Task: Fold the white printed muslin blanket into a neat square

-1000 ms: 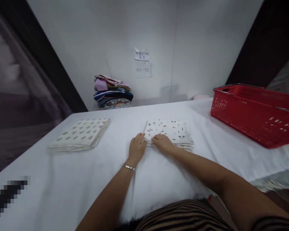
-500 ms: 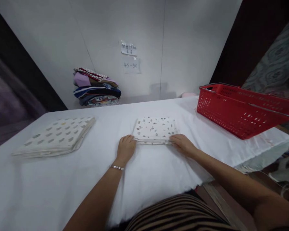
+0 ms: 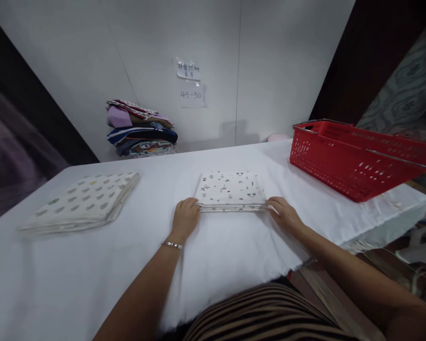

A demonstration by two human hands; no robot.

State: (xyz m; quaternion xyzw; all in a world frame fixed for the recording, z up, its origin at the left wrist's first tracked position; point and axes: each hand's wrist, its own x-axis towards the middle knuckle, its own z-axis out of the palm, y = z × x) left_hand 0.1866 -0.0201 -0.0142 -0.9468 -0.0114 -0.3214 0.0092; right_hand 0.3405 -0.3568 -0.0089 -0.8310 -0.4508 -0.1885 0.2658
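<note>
A white folded cloth [image 3: 230, 188] with small printed figures lies flat on the white-covered table in front of me. My left hand [image 3: 185, 217] is closed on its near left corner, fingertips at the folded layers. At the near right corner, my right hand [image 3: 283, 214] pinches the edge between fingers and thumb. Off to the left rests a larger folded cloth [image 3: 88, 199] with grey heart-like shapes, which neither hand touches.
A red plastic basket [image 3: 341, 161] with metal handles stands at the right end of the table [image 3: 227, 255]. Folded fabrics are stacked [image 3: 142, 130] against the back wall. Two paper signs [image 3: 191, 94] hang on that wall.
My right hand has slid to the right, from the front edge of the folded cloth out to its corner. My left hand stays at its corner.
</note>
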